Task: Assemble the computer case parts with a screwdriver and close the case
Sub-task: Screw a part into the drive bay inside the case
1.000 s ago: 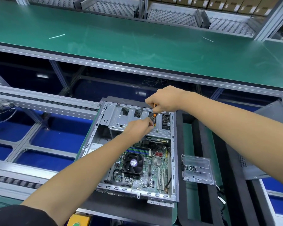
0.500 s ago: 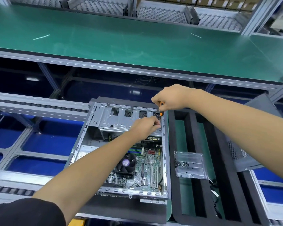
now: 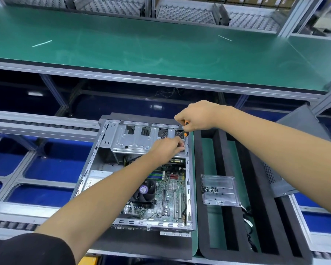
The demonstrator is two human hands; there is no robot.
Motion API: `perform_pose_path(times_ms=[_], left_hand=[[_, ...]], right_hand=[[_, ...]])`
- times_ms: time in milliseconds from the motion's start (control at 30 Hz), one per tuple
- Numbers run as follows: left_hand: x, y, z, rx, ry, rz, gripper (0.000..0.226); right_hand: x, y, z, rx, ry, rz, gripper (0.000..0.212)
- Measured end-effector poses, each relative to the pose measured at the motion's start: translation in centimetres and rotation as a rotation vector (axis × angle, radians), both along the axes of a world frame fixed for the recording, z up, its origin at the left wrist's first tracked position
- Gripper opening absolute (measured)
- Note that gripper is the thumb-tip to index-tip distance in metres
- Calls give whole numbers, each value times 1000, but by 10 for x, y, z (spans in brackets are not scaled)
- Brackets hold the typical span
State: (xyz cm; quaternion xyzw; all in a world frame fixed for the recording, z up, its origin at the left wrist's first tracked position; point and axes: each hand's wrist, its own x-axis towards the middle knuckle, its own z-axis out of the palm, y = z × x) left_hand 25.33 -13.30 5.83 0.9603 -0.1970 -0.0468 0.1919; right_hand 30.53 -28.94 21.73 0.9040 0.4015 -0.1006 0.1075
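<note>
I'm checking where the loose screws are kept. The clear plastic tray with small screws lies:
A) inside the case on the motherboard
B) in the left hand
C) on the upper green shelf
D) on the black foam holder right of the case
D: the clear plastic tray rests on the black foam holder, to the right of the open computer case.

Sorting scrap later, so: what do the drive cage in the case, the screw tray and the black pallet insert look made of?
Drive cage: bare sheet metal, probably steel, going by its dull silver sheen and stamped holes. Screw tray: clear glossy plastic, since the surface beneath shows through it. Black pallet insert: likely foam, matte with thick, rounded edges, though rubber is possible.
</note>
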Motion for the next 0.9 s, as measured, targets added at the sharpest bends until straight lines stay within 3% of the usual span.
perform_pose_path(times_ms=[533, 733, 900], left_hand=[[-4, 4, 8, 17, 110, -6, 34], [-2, 8, 1, -129, 89, 33, 34], [-1, 9, -4, -253, 115, 108, 14]], right_hand=[[2, -11, 3, 40, 10, -49, 18], [1, -12, 3, 43, 9, -54, 17], [1, -13, 5, 45, 21, -61, 18]])
